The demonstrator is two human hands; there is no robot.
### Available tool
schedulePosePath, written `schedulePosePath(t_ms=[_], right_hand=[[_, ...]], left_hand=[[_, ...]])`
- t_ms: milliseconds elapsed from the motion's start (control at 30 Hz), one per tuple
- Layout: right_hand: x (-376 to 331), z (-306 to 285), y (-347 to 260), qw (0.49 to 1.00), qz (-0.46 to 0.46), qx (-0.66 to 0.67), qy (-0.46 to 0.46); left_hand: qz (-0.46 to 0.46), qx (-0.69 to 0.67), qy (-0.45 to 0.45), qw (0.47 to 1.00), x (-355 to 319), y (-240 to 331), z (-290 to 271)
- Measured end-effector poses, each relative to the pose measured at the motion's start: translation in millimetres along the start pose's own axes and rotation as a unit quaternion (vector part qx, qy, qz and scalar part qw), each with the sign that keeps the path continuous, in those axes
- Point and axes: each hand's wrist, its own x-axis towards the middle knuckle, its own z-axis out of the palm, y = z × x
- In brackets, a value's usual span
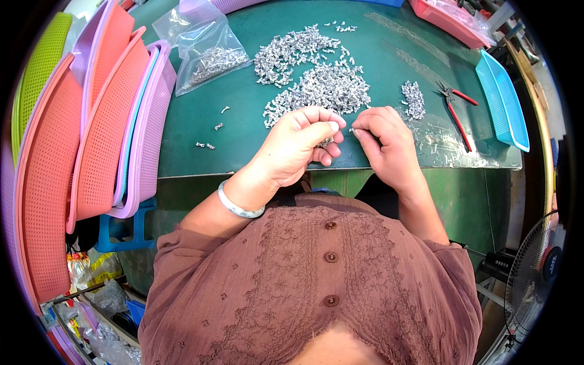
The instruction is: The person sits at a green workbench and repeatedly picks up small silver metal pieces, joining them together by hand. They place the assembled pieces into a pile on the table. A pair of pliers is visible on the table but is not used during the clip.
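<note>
My left hand [304, 140] is curled closed around several small silvery metal parts [326, 142], which show between its fingers. Thumb and forefinger of that hand are pressed together. Just to the right, my right hand [387, 141] pinches one tiny silvery part [351, 130] at its fingertips; its exact kind is too small to make out. Both hands are above the near edge of the green table, close together but apart. Right beyond them lies a large heap of the same small metal parts [328, 85], with another heap [286, 53] behind it.
A smaller pile of parts [413, 100] and red-handled pliers [455, 112] lie to the right, near a blue basket [502, 100]. A clear bag of parts [213, 58] sits back left. Stacked plastic baskets [115, 115] crowd the left; a fan [535, 274] stands lower right.
</note>
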Motion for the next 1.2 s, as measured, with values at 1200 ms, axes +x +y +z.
schedulePosePath(t_ms=[1200], right_hand=[[5,-7,5,0.994,-0.044,-0.067,-0.079]], left_hand=[[0.031,-0.119,-0.021,0.992,6,1,-12]])
